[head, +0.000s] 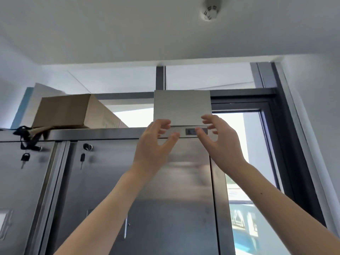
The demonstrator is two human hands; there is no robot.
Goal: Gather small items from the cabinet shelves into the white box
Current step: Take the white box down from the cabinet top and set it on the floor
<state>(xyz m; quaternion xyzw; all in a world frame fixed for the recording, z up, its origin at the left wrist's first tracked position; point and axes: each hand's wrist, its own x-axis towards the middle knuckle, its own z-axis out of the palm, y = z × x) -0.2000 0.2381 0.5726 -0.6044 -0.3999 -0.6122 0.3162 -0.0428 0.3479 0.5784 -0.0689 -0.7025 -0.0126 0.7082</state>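
Steel doors of the cabinet (184, 190) fill the lower frame. Fingers spread and empty, the left hand (152, 144) and right hand (219, 142) bracket the bottom edge of the white box (181, 105). It stands on the cabinet top just above them at centre frame, wide side across; neither hand looks nearer, and contact is uncertain.

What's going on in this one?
A person is reaching up with both bare hands toward the white box, which sits on top of a steel cabinet. The left hand and the right hand are spread open at the box's lower edge, one on each side, and neither grips it yet. Whether the fingers touch it is unclear. The cabinet doors in view are shut, with keys in the locks. A cardboard box sits further left on top.
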